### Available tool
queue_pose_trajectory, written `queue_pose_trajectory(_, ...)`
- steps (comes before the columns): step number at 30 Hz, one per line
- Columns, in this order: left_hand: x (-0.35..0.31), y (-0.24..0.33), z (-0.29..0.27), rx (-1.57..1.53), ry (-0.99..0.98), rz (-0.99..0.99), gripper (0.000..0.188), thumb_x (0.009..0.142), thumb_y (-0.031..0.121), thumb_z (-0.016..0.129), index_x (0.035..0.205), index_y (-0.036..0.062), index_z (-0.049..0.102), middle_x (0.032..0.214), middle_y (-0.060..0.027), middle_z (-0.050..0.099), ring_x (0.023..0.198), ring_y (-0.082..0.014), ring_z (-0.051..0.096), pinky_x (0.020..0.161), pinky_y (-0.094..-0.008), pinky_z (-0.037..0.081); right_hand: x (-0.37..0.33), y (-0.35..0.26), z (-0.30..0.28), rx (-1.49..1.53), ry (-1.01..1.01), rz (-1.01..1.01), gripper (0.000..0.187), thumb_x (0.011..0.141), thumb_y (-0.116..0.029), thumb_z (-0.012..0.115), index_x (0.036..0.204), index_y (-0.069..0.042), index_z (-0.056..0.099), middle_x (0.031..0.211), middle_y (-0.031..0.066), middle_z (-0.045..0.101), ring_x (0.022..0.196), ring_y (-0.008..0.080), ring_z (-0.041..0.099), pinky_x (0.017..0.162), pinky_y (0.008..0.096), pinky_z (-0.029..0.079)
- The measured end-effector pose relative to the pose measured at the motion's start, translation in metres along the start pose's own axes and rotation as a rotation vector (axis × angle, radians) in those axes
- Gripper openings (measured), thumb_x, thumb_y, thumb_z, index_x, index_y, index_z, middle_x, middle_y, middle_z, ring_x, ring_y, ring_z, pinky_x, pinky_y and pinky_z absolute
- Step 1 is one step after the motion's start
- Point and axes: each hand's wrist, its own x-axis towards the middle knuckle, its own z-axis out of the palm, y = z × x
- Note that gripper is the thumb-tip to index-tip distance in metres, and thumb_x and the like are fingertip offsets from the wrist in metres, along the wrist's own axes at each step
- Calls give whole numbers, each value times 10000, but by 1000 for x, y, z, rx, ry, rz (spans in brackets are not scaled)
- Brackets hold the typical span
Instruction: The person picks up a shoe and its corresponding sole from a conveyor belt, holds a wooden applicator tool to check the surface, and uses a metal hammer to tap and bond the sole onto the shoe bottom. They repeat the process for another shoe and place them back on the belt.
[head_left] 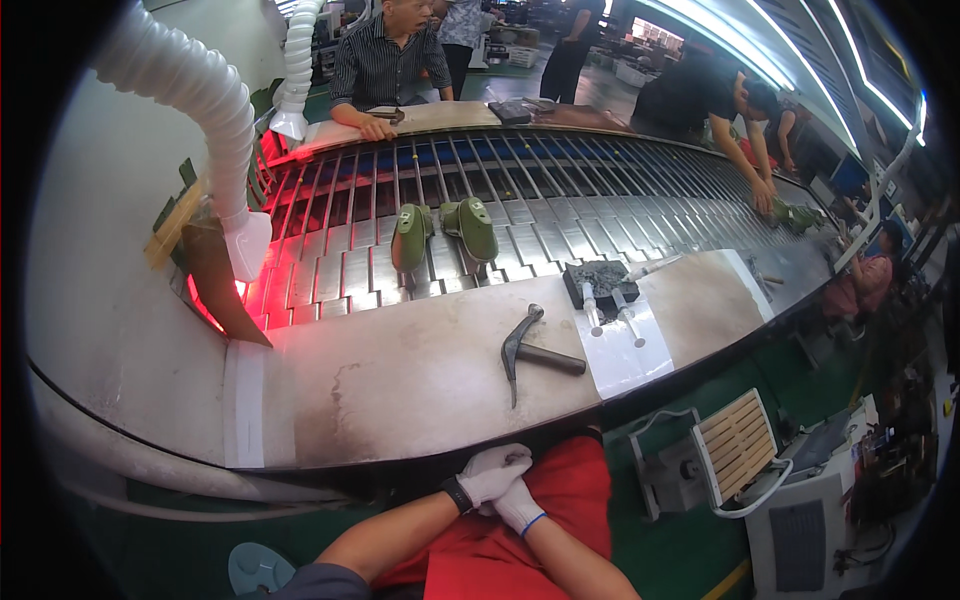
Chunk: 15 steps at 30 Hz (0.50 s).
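My left hand and my right hand, both in white knitted gloves, are folded together over a red apron at my lap. The left lies on top with its fingers closed. It covers the right hand's fingers, and no tool shows in either. Just beyond them, on the near ledge, lies a hammer with a long curved head. A pair of olive-green shoe-shaped pieces, one left and one right, stands farther off on the metal slat conveyor.
A dark block with two white syringe-like tubes sits on the ledge. White hoses hang beside a red-glowing opening at left. Across the conveyor a person leans; another handles green pieces. A slatted chair stands right.
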Motion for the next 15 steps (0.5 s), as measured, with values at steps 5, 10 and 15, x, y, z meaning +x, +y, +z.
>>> queue_pose_trajectory(5,4,10,5,24,-20,23,401,974,358,712,1274,97,764,1219,-130,789,1116,-267,756,987,-356,574,9,11,-14,102,18,-86,444,1168,-402,338,1468,-132,523,1365,129,597,1272,270,573,1059,390,511)
queue_pose_trajectory(10,-1,1,1,30,5,28,400,965,353,717,1267,95,767,1212,-133,791,1107,-273,758,981,-361,578,-25,-40,22,408,90,116,445,1164,-403,343,1466,-131,525,1360,124,592,1270,264,569,1063,381,505)
queue_pose_trajectory(15,3,12,7,24,-10,44,398,957,347,725,1258,89,770,1205,-139,791,1102,-274,760,981,-367,580,11,11,-15,142,22,-130,446,1158,-397,355,1485,-136,512,1374,130,585,1281,264,562,1077,378,495)
